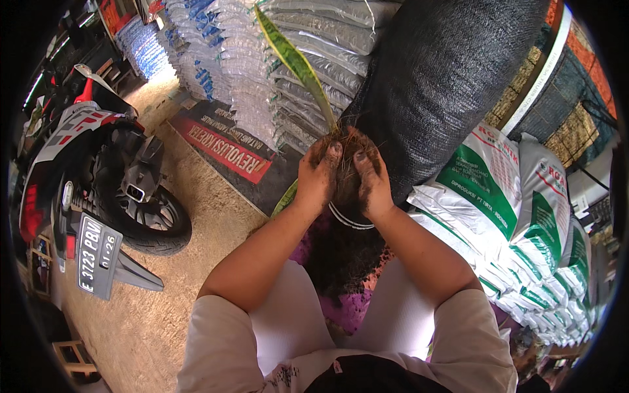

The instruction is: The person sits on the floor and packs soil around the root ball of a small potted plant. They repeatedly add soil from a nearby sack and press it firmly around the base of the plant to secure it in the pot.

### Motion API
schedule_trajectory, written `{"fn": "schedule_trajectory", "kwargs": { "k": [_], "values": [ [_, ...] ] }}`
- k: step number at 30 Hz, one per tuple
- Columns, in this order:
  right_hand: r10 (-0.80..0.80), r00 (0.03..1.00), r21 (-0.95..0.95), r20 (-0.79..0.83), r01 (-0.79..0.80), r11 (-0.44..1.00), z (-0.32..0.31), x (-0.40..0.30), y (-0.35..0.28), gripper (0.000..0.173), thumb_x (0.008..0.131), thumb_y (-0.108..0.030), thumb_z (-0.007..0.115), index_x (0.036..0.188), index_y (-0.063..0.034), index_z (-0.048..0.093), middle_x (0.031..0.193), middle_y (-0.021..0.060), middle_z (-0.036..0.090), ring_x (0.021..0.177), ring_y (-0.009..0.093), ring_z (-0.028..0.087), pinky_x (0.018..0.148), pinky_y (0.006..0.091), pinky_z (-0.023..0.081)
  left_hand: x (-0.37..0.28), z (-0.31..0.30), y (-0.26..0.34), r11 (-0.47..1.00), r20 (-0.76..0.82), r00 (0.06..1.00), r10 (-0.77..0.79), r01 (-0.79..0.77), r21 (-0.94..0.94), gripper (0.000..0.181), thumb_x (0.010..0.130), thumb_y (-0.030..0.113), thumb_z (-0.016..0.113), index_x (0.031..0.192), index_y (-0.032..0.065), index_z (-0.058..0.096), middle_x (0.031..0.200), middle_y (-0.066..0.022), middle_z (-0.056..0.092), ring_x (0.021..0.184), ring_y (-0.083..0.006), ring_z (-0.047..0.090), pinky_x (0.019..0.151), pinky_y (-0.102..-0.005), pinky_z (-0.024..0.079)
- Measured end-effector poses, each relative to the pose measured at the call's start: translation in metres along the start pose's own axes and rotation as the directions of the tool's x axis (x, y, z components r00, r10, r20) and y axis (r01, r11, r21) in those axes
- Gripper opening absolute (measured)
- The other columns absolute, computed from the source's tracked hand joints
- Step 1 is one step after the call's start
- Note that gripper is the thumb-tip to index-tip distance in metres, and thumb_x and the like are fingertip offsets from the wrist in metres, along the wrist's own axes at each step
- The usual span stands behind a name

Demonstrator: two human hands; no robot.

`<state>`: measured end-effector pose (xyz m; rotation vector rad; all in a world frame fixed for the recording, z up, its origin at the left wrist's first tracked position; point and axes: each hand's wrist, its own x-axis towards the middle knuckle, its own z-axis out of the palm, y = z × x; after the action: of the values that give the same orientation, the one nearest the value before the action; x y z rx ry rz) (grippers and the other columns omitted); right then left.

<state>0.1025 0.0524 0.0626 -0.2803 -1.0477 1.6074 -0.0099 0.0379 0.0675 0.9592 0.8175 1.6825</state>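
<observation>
Between my two soil-covered hands is the root ball (348,184) of a snake plant, with stringy brown roots showing at the top. Its single long leaf (304,71), green with yellow edges, leans up and to the left. My left hand (318,169) presses the clump from the left, thumb up. From the right, my right hand (371,169) grips the same clump. Just below them shows the white rim (351,225) of a pot, partly hidden by the roots and hands. Dark loose soil (339,260) lies beneath, over a purple sheet (344,312) between my legs.
A tall sack in black mesh (432,83) stands right beyond my hands. White and green printed sacks (481,196) pile up at right. Clear bags (314,64) are stacked behind. A motorcycle (108,162) is parked at left. Another variegated leaf (286,199) shows beside my left forearm.
</observation>
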Motion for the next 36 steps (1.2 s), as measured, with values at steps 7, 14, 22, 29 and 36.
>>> {"fn": "schedule_trajectory", "kwargs": {
  "k": [7, 14, 22, 29, 36],
  "values": [
    [-0.096, 0.99, -0.209, -0.105, 0.072, 0.975, 0.002, 0.001, 0.018, 0.036, 0.088, -0.015, 0.06, 0.118, 0.0023, 0.051, 0.11, 0.009, 0.058, 0.103, 0.018, 0.054, 0.092, 0.0324, 0.042, -0.007, 0.006, -0.007, 0.982, -0.123, 0.992, -0.013, -0.011, -0.187, 0.026, 0.092, 0.016, 0.051, 0.11, -0.0026, 0.056, 0.097, -0.0055, 0.06, 0.085, -0.0116, 0.055, 0.076, -0.0247, 0.045],
    [-0.067, 0.988, -0.049, -0.139, 0.06, 0.997, 0.011, 0.013, 0.015, 0.038, 0.089, -0.017, 0.057, 0.121, 0.002, 0.049, 0.114, 0.0106, 0.056, 0.105, 0.02, 0.053, 0.092, 0.0339, 0.043, 0.005, 0.007, -0.005, 0.982, -0.205, 0.978, 0.033, -0.07, -0.178, 0.021, 0.091, 0.014, 0.053, 0.103, -0.0028, 0.059, 0.093, -0.0059, 0.062, 0.08, -0.0124, 0.057, 0.073, -0.0254, 0.047],
    [0.061, 0.993, 0.371, -0.1, -0.02, 0.929, 0.011, 0.004, -0.004, 0.046, 0.092, -0.029, 0.051, 0.131, -0.0062, 0.042, 0.122, 0.0082, 0.052, 0.114, 0.025, 0.05, 0.1, 0.0378, 0.039, 0.006, -0.009, -0.008, 0.936, 0.013, 0.998, -0.069, 0.07, -0.345, 0.032, 0.089, 0.024, 0.055, 0.111, 0.0002, 0.055, 0.101, -0.0103, 0.06, 0.089, -0.0219, 0.061, 0.08, -0.0336, 0.05],
    [0.109, 0.976, 0.131, -0.186, -0.085, 0.988, -0.001, -0.001, 0.009, 0.035, 0.091, -0.016, 0.053, 0.119, 0.0051, 0.049, 0.105, 0.0121, 0.059, 0.093, 0.02, 0.058, 0.081, 0.0311, 0.048, -0.002, -0.003, -0.026, 0.845, 0.019, 0.924, 0.381, -0.357, 0.399, 0.036, 0.084, 0.02, 0.066, 0.113, 0.0018, 0.054, 0.106, -0.007, 0.059, 0.1, -0.0165, 0.055, 0.089, -0.0304, 0.043],
    [0.307, 0.946, 0.294, -0.103, -0.265, 0.918, -0.013, -0.008, -0.001, 0.033, 0.092, -0.02, 0.051, 0.116, 0.0017, 0.052, 0.104, 0.0118, 0.06, 0.09, 0.022, 0.06, 0.08, 0.0323, 0.049, -0.015, -0.001, -0.01, 0.998, 0.15, 0.988, -0.032, 0.038, -0.04, 0.044, 0.085, 0.02, 0.063, 0.123, 0.0029, 0.048, 0.112, -0.0073, 0.056, 0.103, -0.0171, 0.054, 0.09, -0.0304, 0.045]
  ]
}}
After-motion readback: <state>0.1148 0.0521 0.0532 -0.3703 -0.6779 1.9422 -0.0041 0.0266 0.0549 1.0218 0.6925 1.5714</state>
